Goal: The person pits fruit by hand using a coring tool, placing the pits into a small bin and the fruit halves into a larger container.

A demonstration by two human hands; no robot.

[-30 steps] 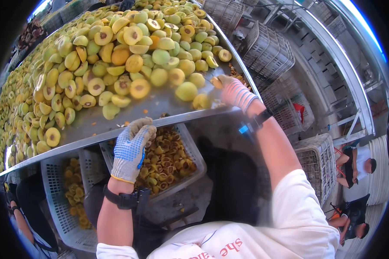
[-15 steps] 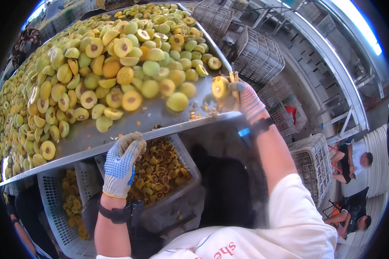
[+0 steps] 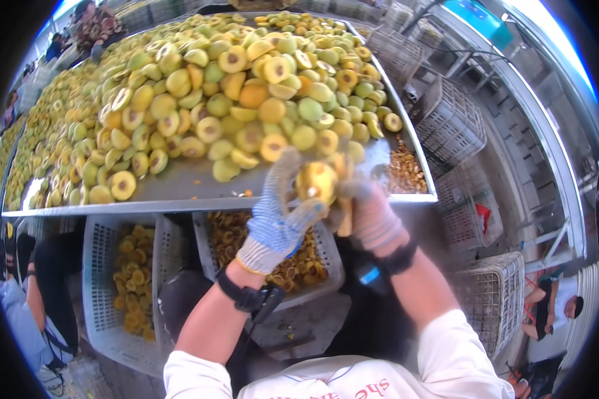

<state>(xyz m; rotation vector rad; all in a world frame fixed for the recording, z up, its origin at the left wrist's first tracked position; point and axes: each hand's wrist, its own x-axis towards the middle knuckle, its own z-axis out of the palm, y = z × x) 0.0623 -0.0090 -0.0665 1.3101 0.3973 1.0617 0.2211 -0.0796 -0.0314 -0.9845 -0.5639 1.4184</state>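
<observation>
In front of my chest, just over the table's near edge, my two gloved hands come together at a yellow halved stone fruit (image 3: 317, 181). My left hand (image 3: 276, 216), in a white glove with blue dots, has its thumb under the fruit and its fingers curled at its left side. My right hand (image 3: 371, 213), in a striped glove, is closed around a slim wooden tool (image 3: 344, 223) against the fruit's right side. Motion blurs the right fingers and hides the tool's working end. Behind, a large heap of halved yellow-green fruit (image 3: 199, 100) covers much of the metal table (image 3: 199, 205).
Small brown bits (image 3: 407, 169) lie in the table's right corner. Below the near edge stand a crate of brownish fruit pieces (image 3: 336, 266) and a white crate (image 3: 100, 299) holding yellow halves. Grey crates (image 3: 452, 120) line the right side. Other people sit at left and right.
My left hand has left the table's edge and moved right to the fruit. My right hand has brought the fruit and wooden tool nearer and left. The view has shifted.
</observation>
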